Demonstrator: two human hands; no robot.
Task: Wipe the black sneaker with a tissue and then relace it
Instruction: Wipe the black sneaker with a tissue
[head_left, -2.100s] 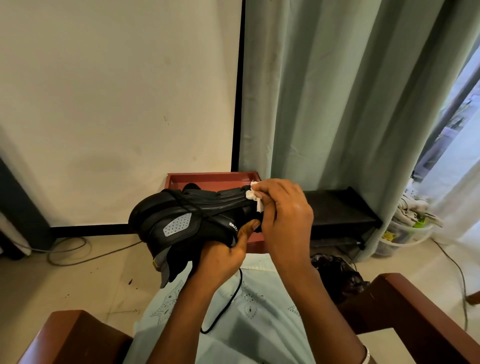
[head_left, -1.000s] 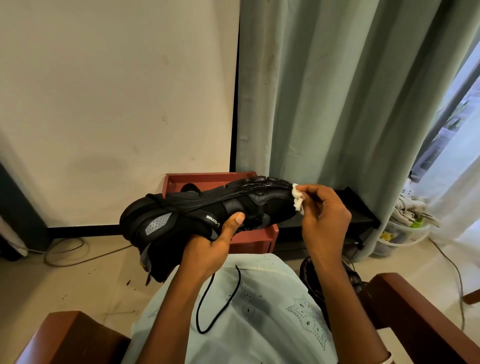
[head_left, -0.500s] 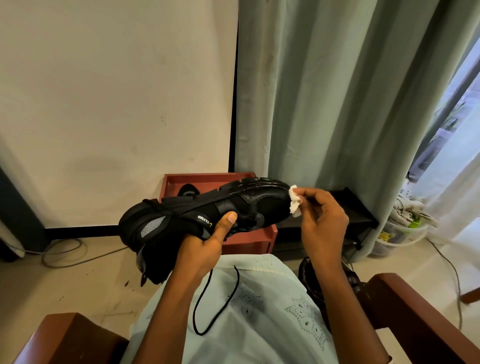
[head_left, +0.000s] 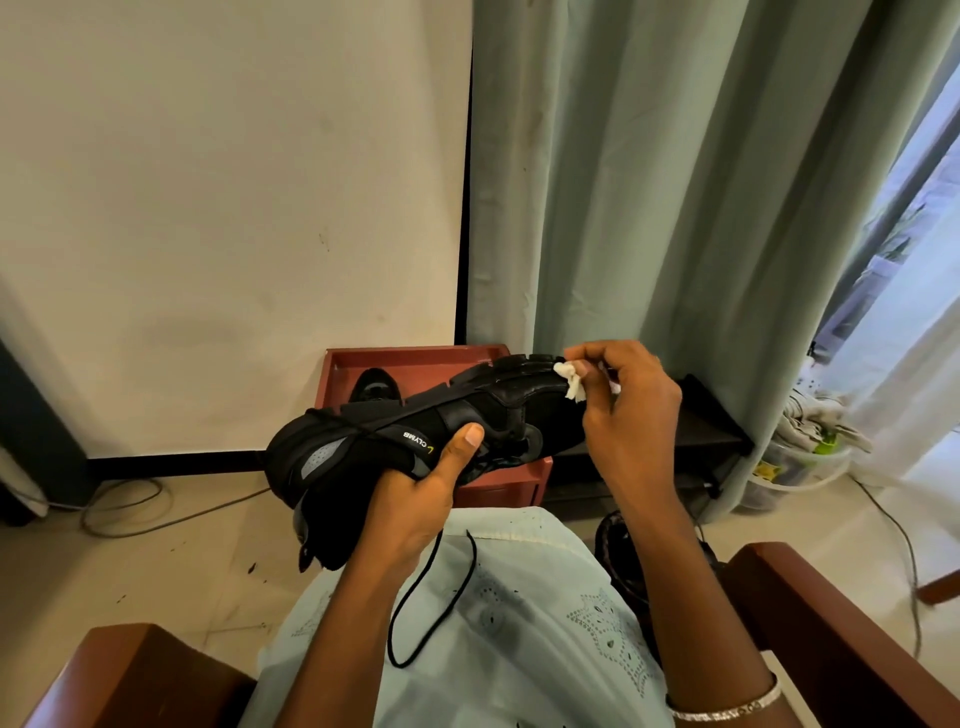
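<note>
Black mesh sneaker (head_left: 415, 447): left hand (head_left: 415, 493) grips midsection; right hand (head_left: 623, 410) pinches crumpled white tissue (head_left: 571, 382) at toe. Wipe firmly, steadying shoe.

Two hands show, the left hand (head_left: 415, 499) and the right hand (head_left: 628, 415), along with one black sneaker (head_left: 498, 410), one tissue (head_left: 571, 382) and one loose lace (head_left: 410, 592). One more dark shoe (head_left: 374, 389) lies in the one red box (head_left: 415, 358). There are two wooden armrests, the left armrest (head_left: 130, 675) and the right armrest (head_left: 810, 613), and one bracelet (head_left: 727, 712).
</note>
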